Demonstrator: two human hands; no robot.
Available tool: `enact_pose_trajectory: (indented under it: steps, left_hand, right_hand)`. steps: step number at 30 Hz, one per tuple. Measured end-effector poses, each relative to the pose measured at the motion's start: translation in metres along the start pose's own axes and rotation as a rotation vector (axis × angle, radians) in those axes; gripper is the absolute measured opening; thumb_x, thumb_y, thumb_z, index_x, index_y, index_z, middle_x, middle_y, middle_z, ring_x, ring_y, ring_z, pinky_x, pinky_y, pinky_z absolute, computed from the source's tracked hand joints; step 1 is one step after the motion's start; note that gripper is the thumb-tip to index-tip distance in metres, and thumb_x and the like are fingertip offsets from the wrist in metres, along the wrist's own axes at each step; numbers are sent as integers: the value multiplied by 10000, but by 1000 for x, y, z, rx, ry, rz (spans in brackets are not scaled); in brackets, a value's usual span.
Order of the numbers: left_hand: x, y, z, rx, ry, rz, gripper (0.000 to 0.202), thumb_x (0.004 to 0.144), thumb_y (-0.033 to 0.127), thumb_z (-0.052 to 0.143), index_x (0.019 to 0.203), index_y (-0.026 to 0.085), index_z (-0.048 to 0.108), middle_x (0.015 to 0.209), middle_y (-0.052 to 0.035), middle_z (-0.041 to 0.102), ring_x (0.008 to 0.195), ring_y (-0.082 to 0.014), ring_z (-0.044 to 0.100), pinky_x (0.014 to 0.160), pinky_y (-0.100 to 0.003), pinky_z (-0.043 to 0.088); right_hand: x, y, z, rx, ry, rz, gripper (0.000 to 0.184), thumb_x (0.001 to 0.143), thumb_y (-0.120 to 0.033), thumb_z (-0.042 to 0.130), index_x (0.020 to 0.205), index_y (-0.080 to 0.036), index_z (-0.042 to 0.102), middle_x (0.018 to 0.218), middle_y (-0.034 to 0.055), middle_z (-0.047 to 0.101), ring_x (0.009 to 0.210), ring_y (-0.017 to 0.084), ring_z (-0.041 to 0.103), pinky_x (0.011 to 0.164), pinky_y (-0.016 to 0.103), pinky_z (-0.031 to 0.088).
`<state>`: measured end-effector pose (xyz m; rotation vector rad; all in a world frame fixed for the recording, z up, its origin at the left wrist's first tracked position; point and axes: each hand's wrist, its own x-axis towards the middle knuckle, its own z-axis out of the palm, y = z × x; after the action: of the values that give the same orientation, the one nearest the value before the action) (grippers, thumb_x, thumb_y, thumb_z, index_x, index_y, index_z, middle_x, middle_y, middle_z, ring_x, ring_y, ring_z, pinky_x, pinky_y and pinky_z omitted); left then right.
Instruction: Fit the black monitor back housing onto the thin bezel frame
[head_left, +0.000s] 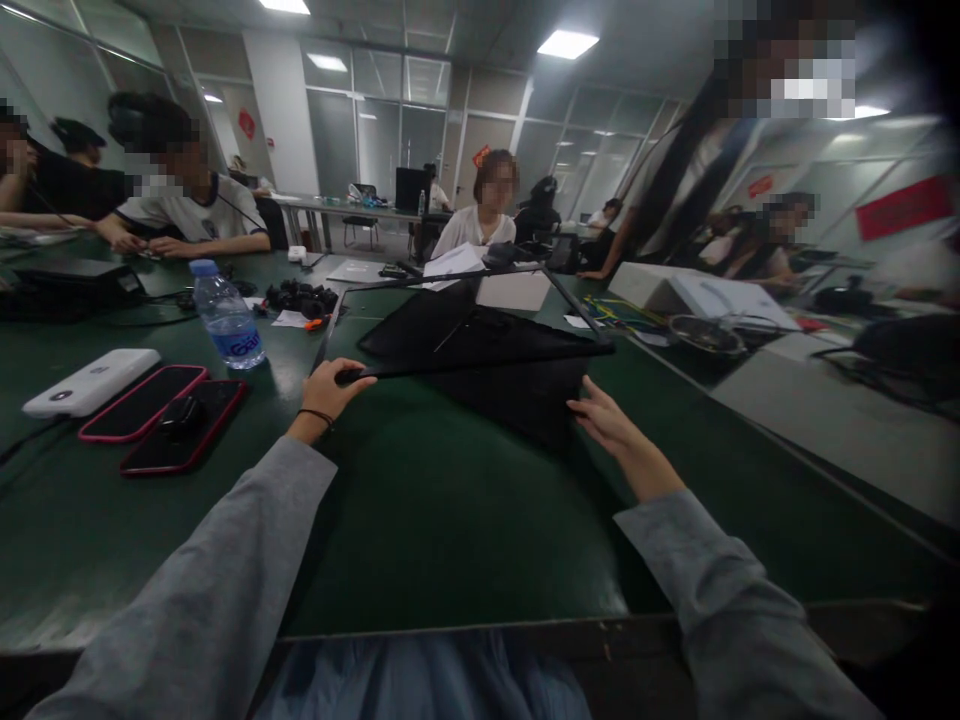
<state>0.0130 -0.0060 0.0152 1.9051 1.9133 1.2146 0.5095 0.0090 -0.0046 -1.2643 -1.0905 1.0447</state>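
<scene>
In front of me is a collapsible black fabric box (517, 395), with a thin rectangular frame (480, 366) as its rim and loose, partly folded panels. My left hand (334, 390) is closed around the frame's near left corner, a dark band on its wrist. Lower down on the near right side, my right hand (611, 425) pinches the edge of a hanging fabric panel between thumb and fingers. The frame is tilted and held above the green table (457, 540). How the panels lie inside the box is partly hidden.
Left of the box stand a water bottle (229, 315), a white power bank (94, 382) and two red-edged phones (142, 402), one with a small black object on it. White boxes (705, 295) and cables lie to the right. Several people sit around; one person stands at the right.
</scene>
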Motion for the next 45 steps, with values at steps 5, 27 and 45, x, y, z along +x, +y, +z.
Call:
enact_pose_trajectory:
  steps: [5,27,45]
  left_hand:
    - [-5,10,-3,96,5,29,318,787,506,752,992,266,722,1082,-48,729,1058,-252,628,991,-436,426]
    - [-19,27,-3,341,-331,157,402,745,653,728,921,291,726,1017,-21,752,1054,-263,633,1113,-578,200]
    - [-3,3,-14,333,-43,54,469,912,553,530,1237,254,690,1362,-99,634,1270,-293,546,1017,-437,442]
  right_hand:
    - [30,-2,-11,-35,194,-57,380,673,-278,803,1032,-244,681,723,-11,685,747,164,686,660,256,570]
    - [39,26,-23,-685,304,-562,520,909,-374,474,1381,-177,568,1331,157,662,1246,315,624,1109,524,461]
    - [42,39,-33,-650,205,-425,490,860,-417,555,1291,-195,627,1314,145,679,1270,320,614,1142,550,428]
